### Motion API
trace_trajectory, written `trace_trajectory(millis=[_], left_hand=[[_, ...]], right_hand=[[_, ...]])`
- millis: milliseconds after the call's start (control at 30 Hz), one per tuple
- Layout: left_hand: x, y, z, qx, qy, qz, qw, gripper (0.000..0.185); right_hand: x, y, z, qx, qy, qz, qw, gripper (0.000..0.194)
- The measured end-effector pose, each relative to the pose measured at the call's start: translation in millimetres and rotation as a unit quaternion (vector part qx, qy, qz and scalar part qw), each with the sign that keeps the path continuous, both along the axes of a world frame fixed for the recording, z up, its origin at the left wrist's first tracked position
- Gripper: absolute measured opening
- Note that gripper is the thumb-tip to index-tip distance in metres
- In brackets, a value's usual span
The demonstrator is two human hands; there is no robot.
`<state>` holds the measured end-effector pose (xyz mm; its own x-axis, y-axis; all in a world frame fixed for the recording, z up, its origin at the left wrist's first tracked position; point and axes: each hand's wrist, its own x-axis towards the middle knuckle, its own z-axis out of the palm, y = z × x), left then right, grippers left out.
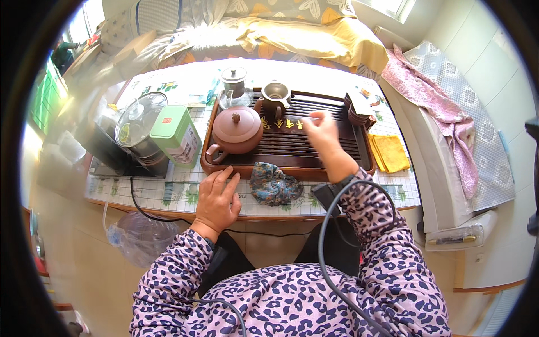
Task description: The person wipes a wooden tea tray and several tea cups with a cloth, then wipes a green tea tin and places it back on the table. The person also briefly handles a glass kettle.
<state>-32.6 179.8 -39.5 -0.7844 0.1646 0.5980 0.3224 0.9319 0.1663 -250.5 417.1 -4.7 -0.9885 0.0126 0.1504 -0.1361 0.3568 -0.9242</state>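
My left hand (217, 196) rests at the front edge of a dark wooden tea tray (286, 172), fingertips against its rim below the handle of a clay teapot (236, 132). It holds nothing. Over the right half of the slatted tray is my right hand (323, 137), blurred, fingers bent together. Whether something small is pinched there cannot be made out. A dark pitcher with a metal strainer (276, 90) stands at the tray's back. To its left is a glass pot with a lidded infuser (234, 86). Stacked brown cups (357, 116) sit at the tray's right end.
A patterned cloth bundle (273, 185) lies before the tray, a folded yellow cloth (389, 152) to its right. On the left stand a green tea tin (177, 132) and a lidded pot (141, 122) on a black appliance. A black cable (324, 252) hangs by my right arm.
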Motion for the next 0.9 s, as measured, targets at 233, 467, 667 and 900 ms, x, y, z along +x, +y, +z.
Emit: trace_trajectory(millis=[233,467,667,900], left_hand=[[-0.5,-0.7,-2.5,-0.002,0.0,-0.004,1.0,0.047],[0.2,-0.1,0.6,-0.004,0.007,-0.001,1.0,0.045],[1.6,0.7,2.2,-0.006,0.011,-0.002,1.0,0.045],[-0.9,-0.9,-1.1,-0.004,0.01,-0.006,1.0,0.046]], right_hand=[[-32.5,112.1,11.0,0.145,0.267,-0.321,0.897,0.034],[-68.8,173.3,7.2,0.301,0.147,-0.255,0.907,0.023],[-95.5,178.8,29.4,0.259,0.145,-0.226,0.928,0.022],[-85.1,201.7,61.9,-0.254,0.047,-0.204,0.944,0.02]])
